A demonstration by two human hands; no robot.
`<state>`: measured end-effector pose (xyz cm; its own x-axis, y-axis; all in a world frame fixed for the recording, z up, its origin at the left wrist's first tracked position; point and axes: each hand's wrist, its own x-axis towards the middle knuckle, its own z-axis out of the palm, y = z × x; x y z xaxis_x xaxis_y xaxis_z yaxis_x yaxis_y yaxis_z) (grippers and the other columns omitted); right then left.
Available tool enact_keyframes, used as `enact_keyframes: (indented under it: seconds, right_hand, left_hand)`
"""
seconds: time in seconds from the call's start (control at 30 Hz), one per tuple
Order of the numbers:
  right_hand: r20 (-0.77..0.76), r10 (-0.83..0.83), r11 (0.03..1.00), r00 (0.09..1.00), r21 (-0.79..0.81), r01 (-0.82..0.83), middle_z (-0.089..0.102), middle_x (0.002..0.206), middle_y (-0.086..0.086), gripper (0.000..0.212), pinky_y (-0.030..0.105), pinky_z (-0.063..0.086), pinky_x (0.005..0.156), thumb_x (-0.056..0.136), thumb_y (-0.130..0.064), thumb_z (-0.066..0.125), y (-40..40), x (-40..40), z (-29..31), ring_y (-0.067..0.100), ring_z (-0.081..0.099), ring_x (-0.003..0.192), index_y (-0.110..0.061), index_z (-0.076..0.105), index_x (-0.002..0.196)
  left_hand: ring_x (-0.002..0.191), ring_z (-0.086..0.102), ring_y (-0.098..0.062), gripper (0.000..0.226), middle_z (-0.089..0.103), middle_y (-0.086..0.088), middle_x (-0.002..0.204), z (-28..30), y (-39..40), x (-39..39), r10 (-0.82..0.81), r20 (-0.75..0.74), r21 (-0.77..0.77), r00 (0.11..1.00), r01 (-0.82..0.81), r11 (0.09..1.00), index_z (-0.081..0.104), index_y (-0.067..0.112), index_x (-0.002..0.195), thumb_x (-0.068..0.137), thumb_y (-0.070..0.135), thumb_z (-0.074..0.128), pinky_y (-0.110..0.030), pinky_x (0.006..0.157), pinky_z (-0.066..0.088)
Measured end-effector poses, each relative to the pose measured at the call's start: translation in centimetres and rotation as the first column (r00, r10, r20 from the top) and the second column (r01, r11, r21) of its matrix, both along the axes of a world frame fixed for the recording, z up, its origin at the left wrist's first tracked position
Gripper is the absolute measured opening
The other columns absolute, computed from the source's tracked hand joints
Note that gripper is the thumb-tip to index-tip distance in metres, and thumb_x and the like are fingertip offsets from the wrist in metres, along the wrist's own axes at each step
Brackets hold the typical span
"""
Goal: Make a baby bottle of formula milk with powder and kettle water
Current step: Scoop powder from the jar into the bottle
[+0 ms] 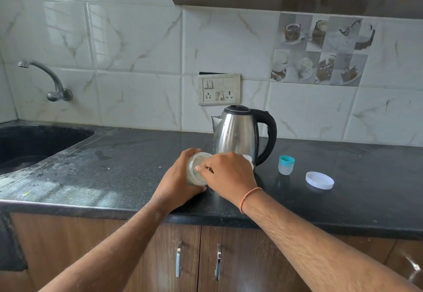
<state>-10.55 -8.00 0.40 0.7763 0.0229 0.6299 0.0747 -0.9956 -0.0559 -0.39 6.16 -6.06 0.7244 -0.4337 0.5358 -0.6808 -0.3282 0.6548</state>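
Head view: a tilted powder jar point(197, 170), mouth toward 3 o'clock, is gripped by the left hand point(180, 177) before the kettle point(238, 132), while something unidentifiable is pinched there by the right hand point(229, 172).

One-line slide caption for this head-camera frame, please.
Left hand holds a tilted powder jar while the right hand reaches into it, in front of the kettle.

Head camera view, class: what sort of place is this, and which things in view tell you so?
Most likely a home kitchen. A black sink with a wall tap sits at the left, a steel electric kettle stands on the dark stone counter, and cupboards lie below.
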Motion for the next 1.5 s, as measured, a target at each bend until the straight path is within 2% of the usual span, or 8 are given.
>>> enact_keyframes:
  seconds: [0.23, 0.4, 0.53, 0.63, 0.83, 0.97, 1.3, 1.5]
  right_hand:
    - [-0.099, 0.006, 0.988, 0.995, 0.152, 0.010, 0.050, 0.053, -0.005, 0.052, 0.032, 0.035, 0.059, 0.101, -0.050, 0.066, 0.3, 0.4, -0.4, 0.019, 0.054, 0.061, -0.022, 0.056, 0.058]
    - [-0.111, 0.047, 0.941, 0.993, 0.338, -0.007, 0.064, 0.058, 0.003, 0.045, 0.035, 0.051, 0.061, 0.100, -0.045, 0.069, 0.0, 0.9, -0.8, 0.021, 0.060, 0.060, -0.011, 0.073, 0.070]
    - [-0.100, 0.085, 0.842, 0.991, 0.540, -0.017, 0.074, 0.064, -0.007, 0.031, 0.036, 0.060, 0.073, 0.100, -0.046, 0.071, -0.7, 1.0, -0.2, 0.016, 0.071, 0.065, -0.020, 0.084, 0.088]
    - [-0.099, 0.089, 0.754, 0.991, 0.657, -0.002, 0.063, 0.047, -0.007, 0.029, 0.028, 0.058, 0.064, 0.101, -0.043, 0.072, -1.3, 0.6, 0.7, 0.010, 0.060, 0.041, -0.022, 0.084, 0.087]
    - [-0.089, 0.092, 0.587, 0.992, 0.809, 0.018, 0.071, 0.067, 0.016, 0.031, 0.021, 0.036, 0.039, 0.101, -0.039, 0.073, -2.2, 0.4, 1.8, 0.019, 0.060, 0.041, -0.017, 0.081, 0.081]
    - [-0.111, 0.074, 0.535, 0.991, 0.843, 0.054, 0.063, 0.065, 0.004, 0.035, 0.024, 0.035, 0.040, 0.103, -0.036, 0.070, -3.0, 0.3, 2.5, 0.018, 0.061, 0.039, -0.006, 0.078, 0.086]
    - [-0.109, 0.117, 0.372, 0.987, 0.926, 0.058, 0.057, 0.068, 0.001, 0.030, 0.024, 0.032, 0.040, 0.104, -0.032, 0.070, -5.4, -0.9, 3.3, 0.014, 0.055, 0.040, -0.005, 0.078, 0.094]
    - [-0.074, 0.022, 0.349, 0.997, 0.935, 0.062, 0.058, 0.065, 0.001, 0.027, 0.021, 0.029, 0.037, 0.103, -0.029, 0.073, -9.8, -3.4, 4.2, 0.014, 0.055, 0.039, -0.003, 0.078, 0.098]
  left_hand:
    - [0.112, 0.070, -0.004, 0.098, 0.069, 0.021, 0.130, -0.1, 0.0, 0.1, -0.006, 0.010, 0.007, 1.000, 0.006, 1.000, 0.039, 0.043, 0.151, 0.073, 0.033, 0.097, -0.029, 0.094, 0.057]
    - [0.113, 0.070, -0.003, 0.100, 0.069, 0.021, 0.130, -0.3, 0.1, 0.4, -0.012, 0.019, 0.009, 1.000, 0.011, 1.000, 0.039, 0.043, 0.150, 0.071, 0.032, 0.099, -0.028, 0.095, 0.057]
    - [0.115, 0.066, 0.002, 0.099, 0.067, 0.024, 0.129, -0.4, 0.2, 0.5, -0.022, 0.013, 0.001, 1.000, 0.022, 1.000, 0.042, 0.043, 0.148, 0.069, 0.025, 0.099, -0.023, 0.092, 0.053]
    - [0.114, 0.063, 0.007, 0.097, 0.066, 0.027, 0.127, -0.3, 0.1, 0.7, -0.025, 0.008, -0.016, 1.000, 0.025, 1.000, 0.045, 0.045, 0.143, 0.067, 0.022, 0.100, -0.017, 0.089, 0.049]
    - [0.117, 0.064, 0.004, 0.097, 0.065, 0.027, 0.130, -0.5, 0.2, 0.7, -0.030, -0.004, -0.047, 1.000, 0.030, 0.998, 0.047, 0.041, 0.145, 0.066, 0.029, 0.103, -0.025, 0.095, 0.054]
    - [0.120, 0.064, 0.003, 0.099, 0.065, 0.027, 0.131, -0.4, 0.1, 0.4, -0.032, -0.006, -0.054, 0.999, 0.031, 0.998, 0.047, 0.040, 0.147, 0.066, 0.040, 0.103, -0.023, 0.097, 0.053]
    - [0.118, 0.064, 0.004, 0.095, 0.067, 0.028, 0.127, -0.3, 0.7, 0.6, -0.015, -0.061, -0.063, 0.998, 0.012, 0.998, 0.050, 0.041, 0.144, 0.065, 0.053, 0.102, -0.025, 0.096, 0.054]
    - [0.116, 0.062, 0.009, 0.093, 0.066, 0.027, 0.126, -0.5, 0.0, 0.5, -0.020, -0.094, -0.077, 0.995, 0.012, 0.997, 0.051, 0.037, 0.141, 0.066, 0.051, 0.103, -0.020, 0.093, 0.050]
